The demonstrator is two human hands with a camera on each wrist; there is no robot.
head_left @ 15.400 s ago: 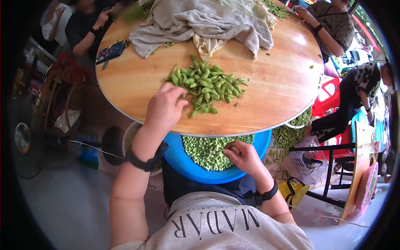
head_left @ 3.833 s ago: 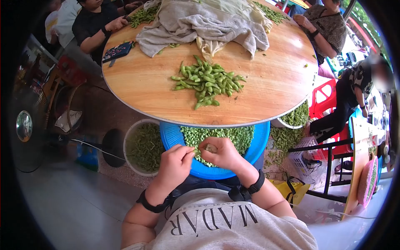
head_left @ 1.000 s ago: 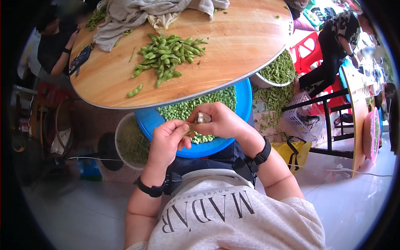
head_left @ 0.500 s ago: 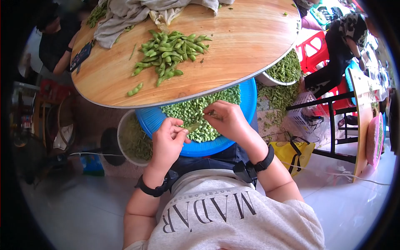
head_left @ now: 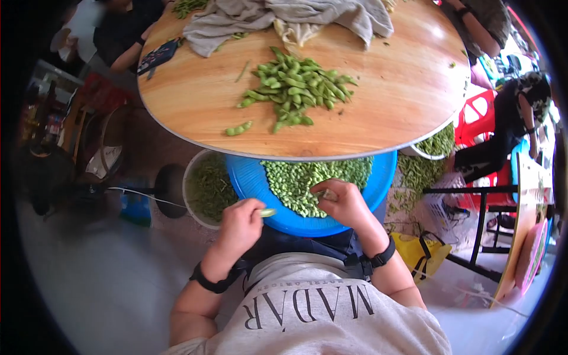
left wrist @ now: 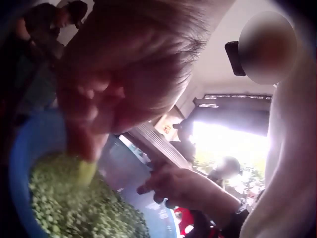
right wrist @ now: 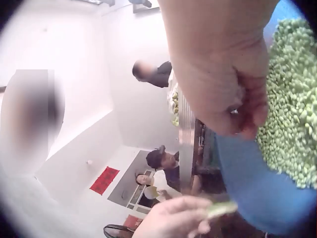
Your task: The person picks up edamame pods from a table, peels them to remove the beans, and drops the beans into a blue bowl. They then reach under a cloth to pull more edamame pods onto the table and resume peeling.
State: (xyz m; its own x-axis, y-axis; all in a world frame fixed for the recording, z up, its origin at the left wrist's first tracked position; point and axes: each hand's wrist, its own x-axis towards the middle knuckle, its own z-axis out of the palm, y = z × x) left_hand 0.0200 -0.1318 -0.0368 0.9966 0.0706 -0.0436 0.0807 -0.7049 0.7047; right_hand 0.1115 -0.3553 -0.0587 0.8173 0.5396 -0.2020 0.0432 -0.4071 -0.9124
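Note:
My left hand [head_left: 239, 228] pinches a green edamame pod [head_left: 267, 212] at the left rim of a blue basin [head_left: 242, 177]; the pod's end sticks out past its fingertips. Shelled green beans [head_left: 302, 186] fill much of the basin. Over their right side is my right hand [head_left: 346, 204], fingers curled, with a small shiny thing [right wrist: 235, 106] showing between them in the right wrist view. What that thing is, I cannot tell. On the round wooden table [head_left: 195, 118] lies a heap of edamame pods [head_left: 296, 89]. One loose pod [head_left: 238, 128] lies nearer the edge.
A grey cloth [head_left: 236, 23] covers the table's far side. A bucket of pods [head_left: 207, 186] stands left of the basin, another container of pods [head_left: 438, 142] to the right. A fan [head_left: 44, 171] is at far left, a yellow bag [head_left: 420, 254] at right. Other people are around.
Half a minute's span aside, since one second ago the hands have separated, the left carrying a pod leftward from the right. Since 3.8 seconds ago, a loose pod has appeared nearer the table edge.

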